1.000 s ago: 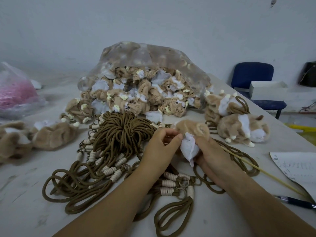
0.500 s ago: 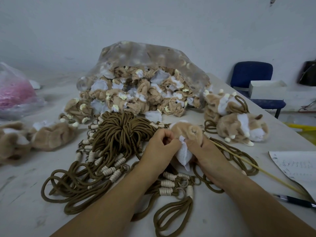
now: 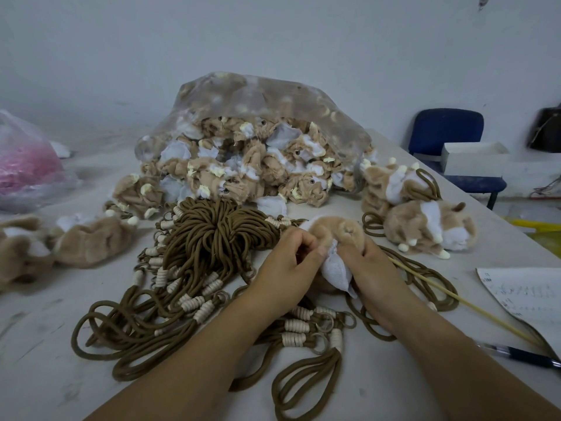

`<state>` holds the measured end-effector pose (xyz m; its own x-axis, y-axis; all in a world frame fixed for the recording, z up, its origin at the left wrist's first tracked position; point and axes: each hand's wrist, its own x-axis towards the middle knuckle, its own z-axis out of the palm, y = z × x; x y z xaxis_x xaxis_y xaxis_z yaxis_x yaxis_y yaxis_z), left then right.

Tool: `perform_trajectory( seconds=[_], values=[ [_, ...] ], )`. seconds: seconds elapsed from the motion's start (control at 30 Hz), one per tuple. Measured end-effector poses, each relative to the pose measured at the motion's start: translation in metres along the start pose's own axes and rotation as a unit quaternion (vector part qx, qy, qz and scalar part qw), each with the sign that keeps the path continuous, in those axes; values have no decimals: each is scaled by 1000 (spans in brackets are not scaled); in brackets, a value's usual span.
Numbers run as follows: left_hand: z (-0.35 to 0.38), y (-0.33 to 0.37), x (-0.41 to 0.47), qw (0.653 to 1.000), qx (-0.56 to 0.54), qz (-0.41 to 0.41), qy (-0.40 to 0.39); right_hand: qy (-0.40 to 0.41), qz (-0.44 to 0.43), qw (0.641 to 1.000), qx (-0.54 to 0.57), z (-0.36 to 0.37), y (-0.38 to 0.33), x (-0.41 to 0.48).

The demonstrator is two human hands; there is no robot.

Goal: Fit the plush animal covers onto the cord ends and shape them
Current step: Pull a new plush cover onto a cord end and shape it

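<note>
Both left grip [image 3: 290, 264] and right grip [image 3: 375, 270] pinch the plush cover [image 3: 335, 230] at its white opening [image 3: 335, 268]; likely soft, light.

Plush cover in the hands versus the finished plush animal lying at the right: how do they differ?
The plush cover is gripped by the left hand and right hand; the finished plush animal lies untouched on the table. The cover has white fabric bulging out between the hands; the finished animal looks plump, ear and cream feet showing. Both are tan fur with white.
</note>
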<state>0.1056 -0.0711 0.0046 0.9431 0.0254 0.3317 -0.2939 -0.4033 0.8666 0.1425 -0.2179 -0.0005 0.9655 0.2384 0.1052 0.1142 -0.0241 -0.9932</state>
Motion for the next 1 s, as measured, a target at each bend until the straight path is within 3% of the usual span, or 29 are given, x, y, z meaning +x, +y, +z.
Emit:
perform_trajectory(
  seconds=[0.17, 0.33, 0.47, 0.57, 0.7, 0.87, 1.0],
  values=[
    [-4, -3, 1, 999, -39, -29, -18, -22, -35, 998, -56, -6, 4, 3],
    [-6, 2, -1, 984, 112, 130, -38, -17, -46, 991, -128, -4, 8, 4],
    [-4, 4, -1, 973, 149, 172, -28, 6, -54, 990, -131, 1, 11, 5],
    [0, 6, -2, 986, 106, 131, -10, -2, -43, 992, -116, -1, 8, 6],
    [1, 4, 0, 1000, 9, -8, 24, -17, -49, 995, -85, -3, 6, 3],
    [0, 2, 1, 977, -160, -141, -2, -18, -70, 994, -87, -2, 5, 1],
    [1, -1, 2, 962, -223, -157, -28, -19, -72, 994, -82, -1, 4, 2]
  ],
)
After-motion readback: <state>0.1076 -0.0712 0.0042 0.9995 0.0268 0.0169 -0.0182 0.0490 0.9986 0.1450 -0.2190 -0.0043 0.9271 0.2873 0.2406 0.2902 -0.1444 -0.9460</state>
